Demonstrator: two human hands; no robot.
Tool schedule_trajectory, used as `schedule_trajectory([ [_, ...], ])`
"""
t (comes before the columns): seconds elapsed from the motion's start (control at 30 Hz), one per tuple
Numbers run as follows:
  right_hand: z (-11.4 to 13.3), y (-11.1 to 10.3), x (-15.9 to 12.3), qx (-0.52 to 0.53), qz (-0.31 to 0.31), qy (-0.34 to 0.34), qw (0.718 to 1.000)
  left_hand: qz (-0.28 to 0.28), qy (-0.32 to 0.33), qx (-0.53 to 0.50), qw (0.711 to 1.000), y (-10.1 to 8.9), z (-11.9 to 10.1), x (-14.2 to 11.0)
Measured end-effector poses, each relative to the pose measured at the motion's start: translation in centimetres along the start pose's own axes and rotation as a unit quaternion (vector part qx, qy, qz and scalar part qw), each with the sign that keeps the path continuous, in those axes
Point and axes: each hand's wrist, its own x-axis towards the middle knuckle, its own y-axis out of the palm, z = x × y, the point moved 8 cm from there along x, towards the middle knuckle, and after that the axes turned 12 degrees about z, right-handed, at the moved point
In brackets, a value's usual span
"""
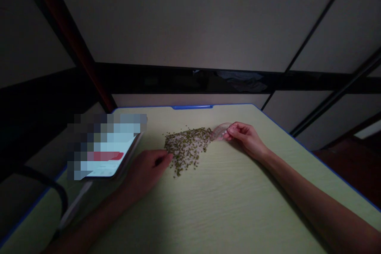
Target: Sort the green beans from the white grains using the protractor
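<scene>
A loose pile of mixed small green beans and pale grains [189,147] is spread on the table. My left hand [151,165] rests at the pile's left edge, fingers curled and thumb close to the forefinger; anything between the fingertips is too small or hidden to make out. At the other side, my right hand [244,137] grips the right part of a shallow, clear, pinkish dish [219,131] between thumb and fingers. Its near side meets the right end of the pile, and a few pale bits show at the dish.
A lit tablet or phone [108,154], partly blurred out, stands tilted at the left, with a pale cable [76,202] below it. The pale table [214,206] has a blue edge and a blue handle [193,107] at the back. Cabinet panels [190,20] rise behind.
</scene>
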Motion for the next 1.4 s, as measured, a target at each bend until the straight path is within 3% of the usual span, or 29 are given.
schedule_trajectory([
  [0.17,0.3,-1.7,0.1,-0.015,-0.039,-0.026,0.999,-0.003,-0.003,0.004,1.000,-0.1,-0.1,0.0],
  [0.43,0.7,0.3,0.0,-0.092,0.023,-0.010,0.995,0.002,-0.009,0.003,1.000,-0.1,-0.2,0.1],
  [0.93,0.6,0.8,0.1,-0.152,0.068,-0.006,0.986,-0.003,-0.007,0.015,1.000,-0.2,-0.4,0.1],
  [1.4,0.5,1.4,0.1,-0.144,0.093,-0.003,0.985,0.005,-0.010,0.021,1.000,0.0,-0.2,0.0],
])
